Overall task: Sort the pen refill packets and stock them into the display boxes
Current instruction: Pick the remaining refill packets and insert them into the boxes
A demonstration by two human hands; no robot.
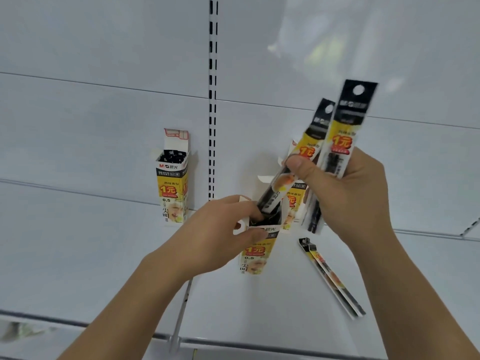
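My left hand (220, 229) grips the open top of a yellow-and-white display box (255, 252) that stands on the white shelf. My right hand (348, 193) holds two black-and-yellow pen refill packets. One packet (288, 172) is tilted, pinched under my thumb, with its lower end inside the box's opening. The other packet (345, 133) stands upright in my fingers, apart from the box. Two more packets (332, 276) lie flat on the shelf to the right. A second display box (294, 201) stands right behind the one I hold, mostly hidden.
A third open display box (172, 178), filled with packets, stands at the left against the back panel. A slotted upright (213, 100) runs down the white back wall. The shelf's front rail (233, 341) crosses the bottom of the view.
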